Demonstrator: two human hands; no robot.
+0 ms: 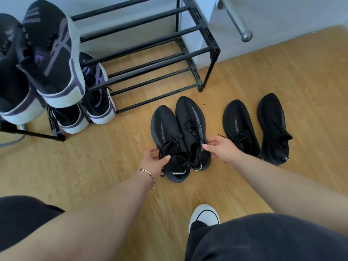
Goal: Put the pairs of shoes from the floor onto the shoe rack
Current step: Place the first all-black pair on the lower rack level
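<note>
Two black knit sneakers lie side by side on the wooden floor, a left one (165,129) and a right one (194,123). My left hand (153,160) grips the collar of the left sneaker, thumb inside the opening. My right hand (220,148) pinches the collar of the right sneaker. A second black pair, one shoe (240,127) and its mate (274,127), rests on the floor to the right, untouched. The black metal shoe rack (150,48) stands just beyond. Black, purple and white sneakers (52,53) fill its left end on the top tier, and another pair (98,97) sits on the lower tier.
A white wall and a metal bar (237,19) are behind the rack at the right. My white shoe (204,215) and dark trouser legs are at the bottom of the view. The rack's right half has bare bars.
</note>
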